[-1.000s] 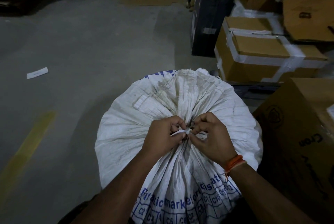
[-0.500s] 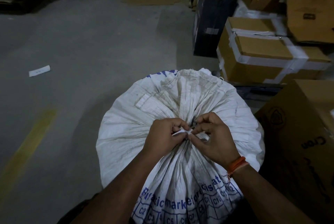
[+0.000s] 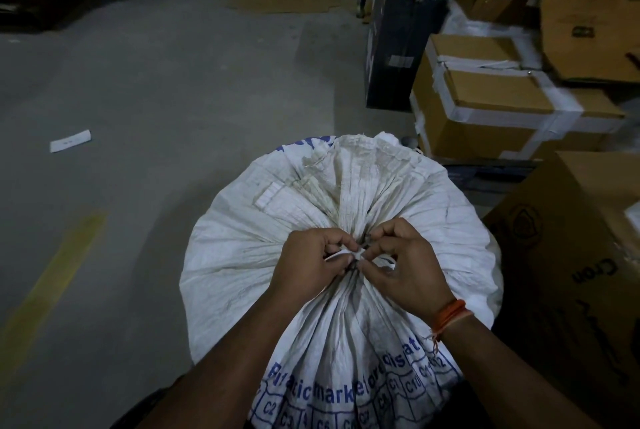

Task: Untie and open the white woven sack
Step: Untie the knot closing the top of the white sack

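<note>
Sack (image 3: 346,193) neck unchanged (still tied) | both hands' fingers (image 3: 337,247) still pinching tie (image 3: 346,253)

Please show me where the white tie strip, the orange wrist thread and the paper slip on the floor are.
white tie strip (image 3: 353,253), head view, on the knotted middle between the fingertips.
orange wrist thread (image 3: 450,315), head view, on the band's upper side.
paper slip (image 3: 70,141), head view, on its centre.

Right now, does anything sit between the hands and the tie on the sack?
Nothing visible. The left hand and right hand already pinch the white tie at the gathered neck of the sack.
</note>
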{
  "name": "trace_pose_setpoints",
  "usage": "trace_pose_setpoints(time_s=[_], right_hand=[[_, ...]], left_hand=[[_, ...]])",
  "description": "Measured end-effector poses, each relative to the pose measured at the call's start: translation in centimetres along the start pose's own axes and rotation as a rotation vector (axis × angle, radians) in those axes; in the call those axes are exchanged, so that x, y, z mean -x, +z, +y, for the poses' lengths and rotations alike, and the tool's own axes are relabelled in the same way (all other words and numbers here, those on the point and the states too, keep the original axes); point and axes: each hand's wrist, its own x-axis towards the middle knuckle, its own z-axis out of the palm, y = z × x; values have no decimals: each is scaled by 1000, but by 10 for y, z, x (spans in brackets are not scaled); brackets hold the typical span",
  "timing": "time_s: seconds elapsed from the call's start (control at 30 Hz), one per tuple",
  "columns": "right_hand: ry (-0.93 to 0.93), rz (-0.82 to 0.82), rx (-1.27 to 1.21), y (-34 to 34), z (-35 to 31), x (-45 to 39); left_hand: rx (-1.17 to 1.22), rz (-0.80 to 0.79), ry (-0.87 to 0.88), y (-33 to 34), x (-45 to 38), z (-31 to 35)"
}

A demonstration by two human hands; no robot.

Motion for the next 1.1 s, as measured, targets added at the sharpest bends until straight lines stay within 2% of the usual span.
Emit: trace_pose_setpoints(time_s=[0.17,0.33,0.4,0.53,0.6,0.7,0.83,1.1], right_hand=[[-34,-56,32,-3,-2,-1],[-115,-341,80,-11,-3,22],[-81,-299,51,-12,-2,26],[44,-39,123,-16,3,18],[107,29,110,-14,3,16],[194,0,24,-10,3,14],[132,-62,137,-8,3,8],[128,-55,134,-9,1,7]], left_hand=[[20,-6,-36,-1,0,-1],[-84,-4,-31,-2,-1,-4],[-100,-1,-34,0,-1,-5],[-97,-19,-2,2,1,-9],[-57,-44,29,4,4,-12],[-81,-28,114,6,10,-17],[-114,72,191,10,14,-21],[-157,225,283,24,19,-23]])
